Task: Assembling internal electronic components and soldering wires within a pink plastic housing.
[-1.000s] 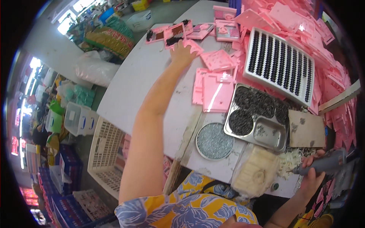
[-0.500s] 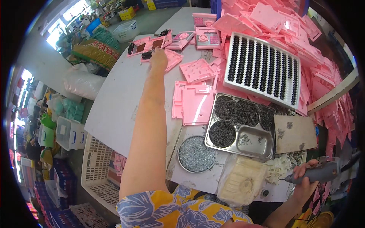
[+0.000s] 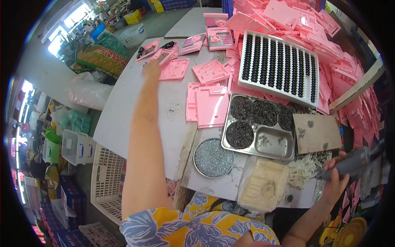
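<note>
My left arm reaches to the far left of the table, and my left hand [image 3: 152, 69] is closed at the near edge of a pink plastic panel [image 3: 166, 56] with dark parts on it; its fingertips are partly hidden. Another pink frame [image 3: 149, 50] with black pieces lies just beyond. Beside the hand rests a flat pink panel [image 3: 175, 69]. At the lower right, my right hand [image 3: 335, 177] is wrapped round a grey electric screwdriver [image 3: 352, 163], its tip pointing left. Pink pieces with keypads [image 3: 220, 39] sit farther back.
A steel tray [image 3: 273, 155] holds small dark parts, with a round dish of screws [image 3: 213, 158] to its left. A white rack [image 3: 314, 82] bears rows of black pieces. Pink panels [image 3: 284, 16] are heaped behind it. A white plastic basket [image 3: 98, 181] stands below the table's left side.
My left hand has moved left and slightly nearer, and the pink panel by it has shifted. The right hand and screwdriver have risen a little in the view, which has shifted slightly.
</note>
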Action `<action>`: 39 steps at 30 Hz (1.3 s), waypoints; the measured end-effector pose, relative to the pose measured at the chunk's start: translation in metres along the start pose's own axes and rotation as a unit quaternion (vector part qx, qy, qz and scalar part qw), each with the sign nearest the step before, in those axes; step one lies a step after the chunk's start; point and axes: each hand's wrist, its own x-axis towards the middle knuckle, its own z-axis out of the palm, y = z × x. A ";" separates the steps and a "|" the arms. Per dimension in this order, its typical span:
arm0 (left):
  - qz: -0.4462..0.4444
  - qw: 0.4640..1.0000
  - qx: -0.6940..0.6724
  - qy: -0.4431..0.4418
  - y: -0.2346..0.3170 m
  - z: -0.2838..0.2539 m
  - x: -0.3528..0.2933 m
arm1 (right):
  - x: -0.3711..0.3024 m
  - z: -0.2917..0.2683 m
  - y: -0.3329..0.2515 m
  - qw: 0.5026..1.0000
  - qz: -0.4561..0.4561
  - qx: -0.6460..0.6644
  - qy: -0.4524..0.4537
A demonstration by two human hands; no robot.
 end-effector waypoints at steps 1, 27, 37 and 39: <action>0.001 0.999 -0.026 0.021 0.000 -0.019 -0.013 | 0.001 -0.001 0.001 1.000 -0.012 -0.014 0.009; 0.674 0.654 -0.332 -0.086 0.217 -0.135 -0.409 | -0.108 0.049 0.069 0.973 0.214 -0.080 -0.039; 0.584 0.764 -0.265 -0.073 0.233 -0.128 -0.400 | -0.083 0.059 0.118 0.918 -0.059 -0.390 -0.035; 0.545 0.762 -0.333 -0.102 0.223 -0.137 -0.418 | -0.088 0.055 0.104 0.938 0.010 -0.344 -0.045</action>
